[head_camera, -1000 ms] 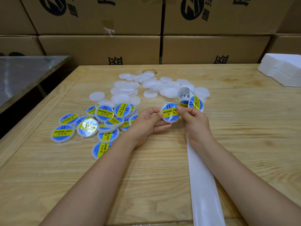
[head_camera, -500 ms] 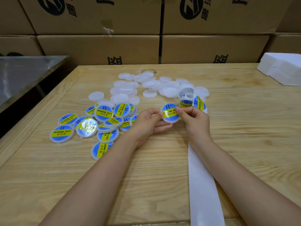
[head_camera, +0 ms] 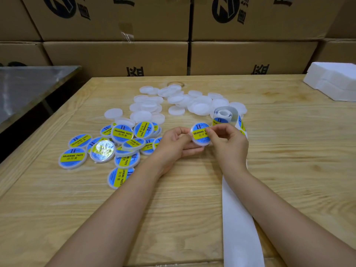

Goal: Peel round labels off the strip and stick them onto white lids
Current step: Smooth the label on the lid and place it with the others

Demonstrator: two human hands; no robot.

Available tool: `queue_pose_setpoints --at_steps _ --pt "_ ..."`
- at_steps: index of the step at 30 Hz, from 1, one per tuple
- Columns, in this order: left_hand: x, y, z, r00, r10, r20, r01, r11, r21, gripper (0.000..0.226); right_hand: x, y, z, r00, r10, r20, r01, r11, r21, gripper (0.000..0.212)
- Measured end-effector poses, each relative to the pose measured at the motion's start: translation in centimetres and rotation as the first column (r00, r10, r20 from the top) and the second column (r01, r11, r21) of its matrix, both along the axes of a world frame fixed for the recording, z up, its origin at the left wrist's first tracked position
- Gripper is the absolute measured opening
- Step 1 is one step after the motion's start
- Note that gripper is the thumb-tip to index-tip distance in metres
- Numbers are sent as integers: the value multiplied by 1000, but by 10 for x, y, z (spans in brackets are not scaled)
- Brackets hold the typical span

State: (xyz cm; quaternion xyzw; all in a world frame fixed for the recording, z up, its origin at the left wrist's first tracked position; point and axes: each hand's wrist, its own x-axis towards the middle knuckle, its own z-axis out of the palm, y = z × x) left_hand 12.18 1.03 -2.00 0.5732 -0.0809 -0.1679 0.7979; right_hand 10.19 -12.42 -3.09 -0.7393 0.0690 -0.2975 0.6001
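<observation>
L hand point(head_camera: 174, 142) grips lid point(head_camera: 200, 134) edge | R hand point(head_camera: 228, 140) pinches label on lid | strip point(head_camera: 238, 218) under R arm

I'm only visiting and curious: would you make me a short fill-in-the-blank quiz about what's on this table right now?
1. The left hand and right hand hold one lid whose label reads SOLDERING ____.
2. The labelled lids lie piled on the ____ side of the wooden table.
3. The unlabelled lids are all ____ in colour.
4. The bare backing strip passes under the ____ forearm.
Missing words: PASTE; left; white; right.
</observation>
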Motion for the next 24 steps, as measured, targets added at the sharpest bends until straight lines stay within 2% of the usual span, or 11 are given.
queue_pose_setpoints --at_steps 3,4,6,7,10,13,18,21,24 --pt "-1 -2 1 1000 -26 0 26 999 -33 9 -3 2 1 999 -35 36 36 999 -25 11" --pt "-2 -2 2 1000 -22 4 23 999 -32 10 -4 2 1 999 -38 26 38 999 -15 20" --pt "-3 -3 1 1000 -10 16 11 1000 -17 10 -4 0 2 1000 -23 15 23 999 31 50" --pt "-3 -3 1 1000 -13 22 14 1000 -11 11 -3 -1 1 1000 -24 8 24 999 26 48" --pt "-6 -6 0 998 -53 42 53 998 16 12 -1 -2 2 997 -69 -29 68 997 -20 3" --pt "-9 -9 -1 995 -71 77 68 997 44 12 1 -2 0 996 -65 -55 66 997 26 22" --pt "-9 -7 -1 995 40 88 -38 999 -25 16 0 7 -2 998 15 -54 -24 987 -159 34" --pt "-6 -2 1 993 103 59 -98 992 -84 12 -1 8 -4 995 95 -19 -97 968 -232 36" --pt "-3 5 3 987 149 68 -146 988 -46 17 -1 5 -2 985 166 40 -147 945 -292 29"
